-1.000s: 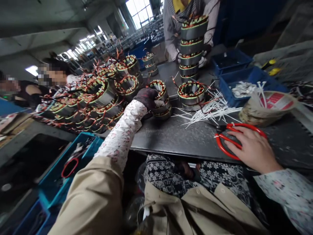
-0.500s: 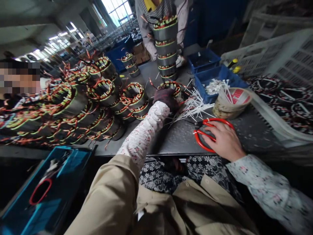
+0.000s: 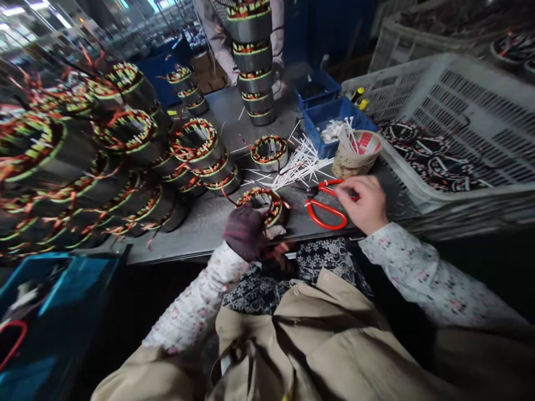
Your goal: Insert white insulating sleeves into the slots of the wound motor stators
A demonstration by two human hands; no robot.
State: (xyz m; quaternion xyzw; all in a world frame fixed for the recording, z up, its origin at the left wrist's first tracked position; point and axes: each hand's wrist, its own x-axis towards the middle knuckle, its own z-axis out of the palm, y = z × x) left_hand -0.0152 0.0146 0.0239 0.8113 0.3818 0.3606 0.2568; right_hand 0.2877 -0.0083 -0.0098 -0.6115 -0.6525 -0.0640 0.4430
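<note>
A copper-wound stator (image 3: 259,205) sits at the front edge of the counter (image 3: 200,236), touched by the gloved left hand (image 3: 246,232), its grip hidden. Red-handled scissors (image 3: 326,214) are touched by the right hand (image 3: 359,203), its grip unclear. Copper leads (image 3: 228,194) could be snagged, or the stator tipped over the edge, if it is dragged carelessly.

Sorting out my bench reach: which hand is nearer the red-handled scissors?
Right: the right hand is at the scissors' upper handle. The gloved left hand is farther away, at a copper-wound stator.
</note>
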